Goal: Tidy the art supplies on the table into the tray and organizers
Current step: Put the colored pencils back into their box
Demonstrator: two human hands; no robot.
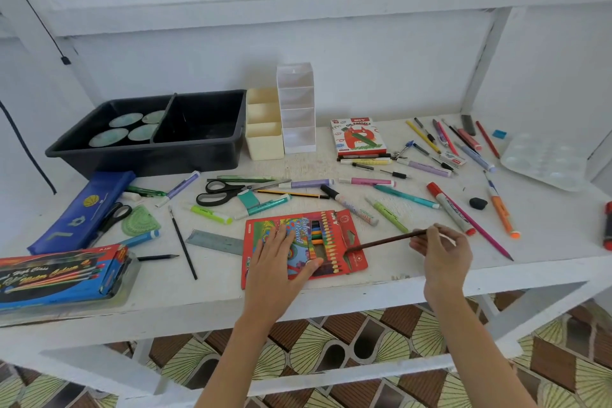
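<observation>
Pressing the left hand [281,262] flat on the red colour pencil box [351,263], near middle of the table [198,301]; aiming a brown pencil [384,242], pinched in the right hand [443,252], at its open flap. Next, likely: sliding it in straight.

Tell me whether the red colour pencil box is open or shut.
Open. The colour pencil box has its flap folded out, pencils showing inside; the right hand holds a brown pencil to it.
</observation>
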